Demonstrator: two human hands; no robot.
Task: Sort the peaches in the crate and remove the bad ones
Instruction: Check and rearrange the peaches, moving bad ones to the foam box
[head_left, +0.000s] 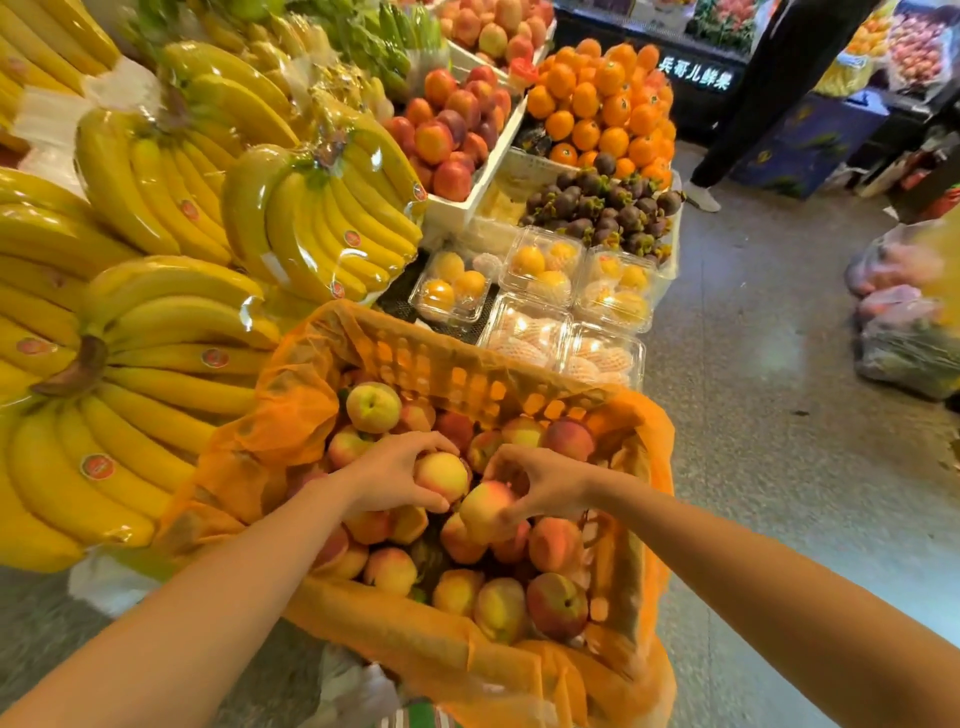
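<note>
Along the left side of my view, wrapped bunches of bananas fill the stand, and they are the biggest thing I see. To the right of them spreads the grey floor, where a person in dark trousers stands far back and some filled plastic bags lie near the right edge. Below the centre stands the orange crate, lined with a thin orange plastic sheet that hangs over its rim; it is just beside the bananas. Behind the crate I see a heap of oranges, a white tray of red stone fruit to the left of it, a pile of dark mangosteens in front of the oranges, and clear lidded boxes with yellow fruit between the mangosteens and the crate. Inside the crate the peaches lie in a loose pile, yellow and red. Both hands are over the middle of this pile, close together. The left hand has fingers and thumb curled around a pale yellow peach. The right hand pinches a second peach, pink on one side, with thumb and fingertips. The two held fruits are just beside each other, almost touching, inside the crate on top of the pile; whether they are lifted free I cannot tell.
</note>
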